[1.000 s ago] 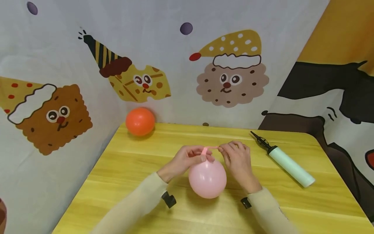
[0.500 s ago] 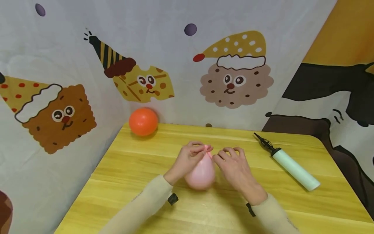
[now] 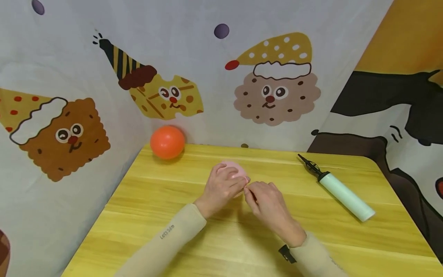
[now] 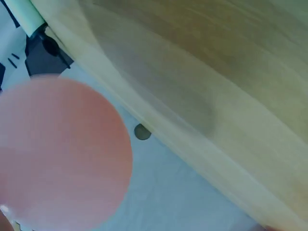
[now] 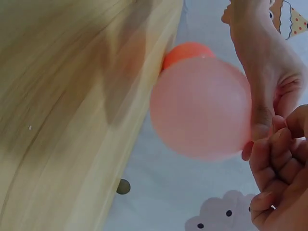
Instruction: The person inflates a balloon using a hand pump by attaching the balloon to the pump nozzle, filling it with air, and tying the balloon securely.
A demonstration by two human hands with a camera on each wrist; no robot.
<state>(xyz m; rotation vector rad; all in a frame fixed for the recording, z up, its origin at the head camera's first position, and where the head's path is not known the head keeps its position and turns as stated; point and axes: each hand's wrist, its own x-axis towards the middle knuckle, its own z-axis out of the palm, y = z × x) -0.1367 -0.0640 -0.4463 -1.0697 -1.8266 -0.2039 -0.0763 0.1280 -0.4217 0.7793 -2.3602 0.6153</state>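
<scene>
A small inflated pink balloon [image 3: 237, 167] points away from me, its neck toward my hands. My left hand [image 3: 220, 189] lies partly over it in the head view and pinches it at the neck. Curled fingers of my right hand [image 3: 270, 206] meet the left fingertips there and pinch the neck's end. From the right wrist, the round balloon [image 5: 202, 110] shows whole, with both hands at its right side; the neck itself is mostly hidden by fingers. The left wrist view holds the balloon's body [image 4: 62, 154] large at the lower left.
On the wood-patterned table [image 3: 145, 200], an orange balloon [image 3: 167, 142] sits at the far left corner. A mint-green hand pump [image 3: 346, 196] with a black nozzle lies on the right. Behind the table hangs a cloth [image 3: 207, 57] printed with cartoon biscuits.
The pink balloon has swung from below my hands to beyond them, away from me. My left hand has turned over it, and my right hand has come in against the left fingertips.
</scene>
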